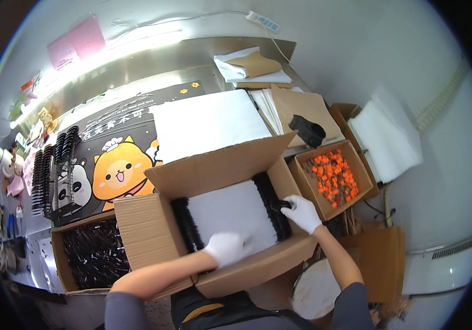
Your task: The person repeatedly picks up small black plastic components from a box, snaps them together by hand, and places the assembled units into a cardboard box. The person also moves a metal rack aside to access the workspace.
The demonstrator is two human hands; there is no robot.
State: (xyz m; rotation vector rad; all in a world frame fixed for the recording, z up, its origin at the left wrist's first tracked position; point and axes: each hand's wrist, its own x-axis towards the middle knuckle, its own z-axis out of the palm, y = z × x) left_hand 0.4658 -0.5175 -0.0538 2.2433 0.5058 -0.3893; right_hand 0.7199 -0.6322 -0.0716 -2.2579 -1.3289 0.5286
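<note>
An open cardboard carton (219, 157) stands in front of me with its flaps up. Inside, a white sheet (222, 206) lies between two rows of black, bristly-edged pieces, the left row (186, 225) and the right row (266, 198). My right hand (302, 213), in a white glove, is at the carton's right side, its fingers closed on a small black piece (281, 205) beside the right row. My left hand (228, 248), also gloved, is over the sheet's near edge. It is blurred, and its fingers cannot be made out.
To the right sits a box of small orange pieces (338, 173), with a black tape roll (308, 131) behind it. A box of black plastic parts (95, 250) stands at left. Black comb-like rows (54, 170) lie on the printed mat (98, 129); white paper (208, 121) lies behind the carton.
</note>
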